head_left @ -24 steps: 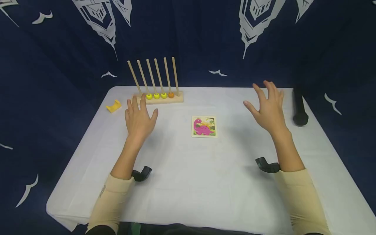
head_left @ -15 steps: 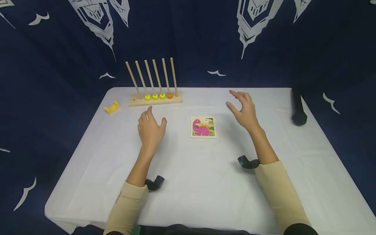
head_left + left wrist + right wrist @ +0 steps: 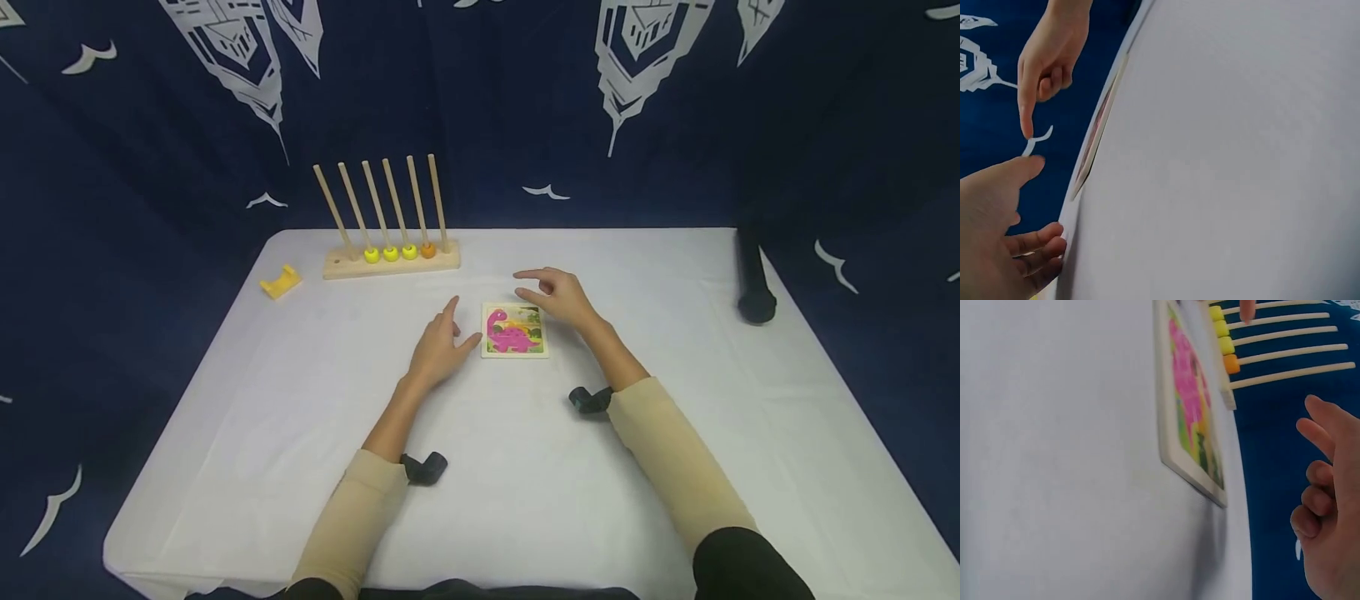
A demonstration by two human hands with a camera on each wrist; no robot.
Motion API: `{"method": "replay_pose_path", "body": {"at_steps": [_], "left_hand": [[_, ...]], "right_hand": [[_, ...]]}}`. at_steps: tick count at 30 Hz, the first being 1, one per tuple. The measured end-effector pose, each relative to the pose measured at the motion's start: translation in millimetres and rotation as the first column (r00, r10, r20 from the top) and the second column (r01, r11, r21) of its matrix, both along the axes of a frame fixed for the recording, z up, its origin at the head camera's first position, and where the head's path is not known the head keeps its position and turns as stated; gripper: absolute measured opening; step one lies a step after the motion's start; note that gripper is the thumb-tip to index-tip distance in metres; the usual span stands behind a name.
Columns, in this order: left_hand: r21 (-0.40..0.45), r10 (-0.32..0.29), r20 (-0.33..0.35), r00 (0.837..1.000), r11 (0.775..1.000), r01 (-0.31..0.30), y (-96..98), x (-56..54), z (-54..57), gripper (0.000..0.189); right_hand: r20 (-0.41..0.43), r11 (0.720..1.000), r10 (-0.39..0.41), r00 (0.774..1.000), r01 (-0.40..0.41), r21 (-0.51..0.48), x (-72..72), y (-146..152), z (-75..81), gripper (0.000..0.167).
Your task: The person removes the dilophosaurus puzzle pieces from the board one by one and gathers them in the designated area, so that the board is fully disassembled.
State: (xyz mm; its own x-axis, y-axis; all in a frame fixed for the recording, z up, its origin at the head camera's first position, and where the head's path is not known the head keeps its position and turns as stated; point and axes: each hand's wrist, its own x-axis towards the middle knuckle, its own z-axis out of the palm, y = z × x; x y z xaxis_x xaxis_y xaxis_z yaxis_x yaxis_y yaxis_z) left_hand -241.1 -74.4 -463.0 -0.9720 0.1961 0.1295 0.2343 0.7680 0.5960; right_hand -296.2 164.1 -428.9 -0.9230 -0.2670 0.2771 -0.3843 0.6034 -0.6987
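A small square picture board [image 3: 514,331] with a pink dinosaur, seemingly a puzzle, lies flat on the white table. My left hand [image 3: 441,348] is at its left side, thumb tip right by the edge, index finger pointing forward. Over the upper right corner hovers my right hand [image 3: 562,296], its index finger stretched left and the other fingers loosely bent. Neither hand holds anything. In the left wrist view the board [image 3: 1100,128] appears nearly edge-on beyond the left hand [image 3: 991,231]. The right wrist view shows the board [image 3: 1188,394] beside the right hand [image 3: 1335,506], fingers apart from it.
At the back left stands a wooden peg rack [image 3: 392,264] with upright rods, yellow beads and an orange bead [image 3: 428,250]. A yellow curved piece [image 3: 281,283] lies left of it. A black elongated object [image 3: 756,283] sits near the right edge.
Both hands have come inward to the board, the left moving right from near the rack, the right moving left and nearer. The board has stayed in place.
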Motion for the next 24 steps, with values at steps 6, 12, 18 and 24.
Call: {"method": "replay_pose_path", "body": {"at_steps": [6, 12, 18, 24], "left_hand": [[-0.091, -0.134, -0.039, 0.990, 0.987, 0.130, 6.5, -8.9, -13.5, 0.090], [-0.166, -0.185, -0.065, 0.981, 0.971, 0.172, 2.5, -10.4, -22.6, 0.090], [-0.193, -0.225, -0.114, 0.968, 0.961, 0.200, -1.7, -10.9, -25.6, 0.079], [-0.177, -0.236, -0.137, 0.962, 0.961, 0.210, -2.0, -10.0, -26.9, 0.075]], "right_hand": [[0.080, 0.997, 0.069, 0.994, -0.071, 0.015, -10.5, -11.1, -17.2, 0.036], [0.145, 0.991, 0.123, 0.982, -0.129, 0.037, -16.3, -18.8, -34.6, 0.042], [0.149, 0.976, 0.131, 0.980, -0.153, 0.152, -17.0, -22.2, -39.0, 0.046], [0.120, 0.970, 0.113, 0.986, -0.136, 0.202, -15.9, -21.7, -42.7, 0.044]]}}
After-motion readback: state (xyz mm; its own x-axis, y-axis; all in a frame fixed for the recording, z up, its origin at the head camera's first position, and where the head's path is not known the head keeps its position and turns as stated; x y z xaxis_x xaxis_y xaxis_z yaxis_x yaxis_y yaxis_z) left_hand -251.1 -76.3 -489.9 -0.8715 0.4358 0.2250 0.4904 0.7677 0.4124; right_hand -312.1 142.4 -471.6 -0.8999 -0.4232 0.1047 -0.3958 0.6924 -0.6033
